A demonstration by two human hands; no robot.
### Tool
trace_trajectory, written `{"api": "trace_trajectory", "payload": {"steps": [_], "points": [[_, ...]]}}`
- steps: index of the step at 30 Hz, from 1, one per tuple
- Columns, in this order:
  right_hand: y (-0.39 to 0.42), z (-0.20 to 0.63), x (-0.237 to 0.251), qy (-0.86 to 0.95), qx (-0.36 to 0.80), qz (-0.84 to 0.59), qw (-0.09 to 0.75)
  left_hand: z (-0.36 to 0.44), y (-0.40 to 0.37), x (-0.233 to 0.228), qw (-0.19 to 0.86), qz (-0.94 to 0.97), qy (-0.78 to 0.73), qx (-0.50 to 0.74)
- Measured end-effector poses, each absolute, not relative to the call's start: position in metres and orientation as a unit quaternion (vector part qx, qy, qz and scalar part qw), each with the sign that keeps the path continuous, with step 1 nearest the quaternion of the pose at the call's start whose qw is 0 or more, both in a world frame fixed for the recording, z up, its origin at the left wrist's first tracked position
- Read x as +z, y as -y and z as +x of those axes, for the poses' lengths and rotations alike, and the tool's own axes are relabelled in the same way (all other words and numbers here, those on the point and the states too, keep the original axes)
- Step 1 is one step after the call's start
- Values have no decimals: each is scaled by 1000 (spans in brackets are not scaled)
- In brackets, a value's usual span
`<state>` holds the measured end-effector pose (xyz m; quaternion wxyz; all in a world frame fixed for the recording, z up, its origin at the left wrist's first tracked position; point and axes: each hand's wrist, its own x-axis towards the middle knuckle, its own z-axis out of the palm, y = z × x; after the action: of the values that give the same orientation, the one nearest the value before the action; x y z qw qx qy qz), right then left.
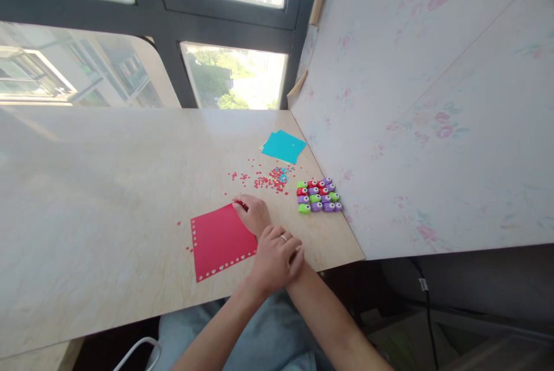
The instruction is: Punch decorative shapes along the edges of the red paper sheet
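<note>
A red sheet of paper (pixel 223 241) lies on the tabletop, with small shaped holes punched along its left and lower edges. My right hand (pixel 252 213) is curled closed over the sheet's upper right corner; whatever sits under its fingers is mostly hidden. Wrapped round my right wrist is my left hand (pixel 279 253), which wears a ring and presses from above. Beyond my hands lie scattered red paper cutouts (pixel 266 182) and a few blue cutouts (pixel 283 175). Several small craft punches (pixel 318 197) in green, red and purple stand grouped in rows to the right.
Blue paper sheets (pixel 283 147) lie stacked near the back corner of the marble-patterned tabletop (pixel 108 203). A flowered wall (pixel 415 100) bounds the right side, and a dark window frame (pixel 234 27) the back. Below the front edge, a white cable (pixel 138 345) hangs at the left.
</note>
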<state>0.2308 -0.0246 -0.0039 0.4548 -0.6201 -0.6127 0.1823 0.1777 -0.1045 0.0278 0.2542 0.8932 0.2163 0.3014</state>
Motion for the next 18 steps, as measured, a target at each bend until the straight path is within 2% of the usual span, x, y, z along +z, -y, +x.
{"api": "trace_trajectory", "payload": {"steps": [5,12,18], "points": [[27,232,-7,609,191,-612,467,168,128,29,239,909,-197,280],[28,237,-4,516,248,-606,552,182,135,31,202,950,-118,208],[31,236,-2,517,242,-610,550,186,165,27,217,946,-79,228]]}}
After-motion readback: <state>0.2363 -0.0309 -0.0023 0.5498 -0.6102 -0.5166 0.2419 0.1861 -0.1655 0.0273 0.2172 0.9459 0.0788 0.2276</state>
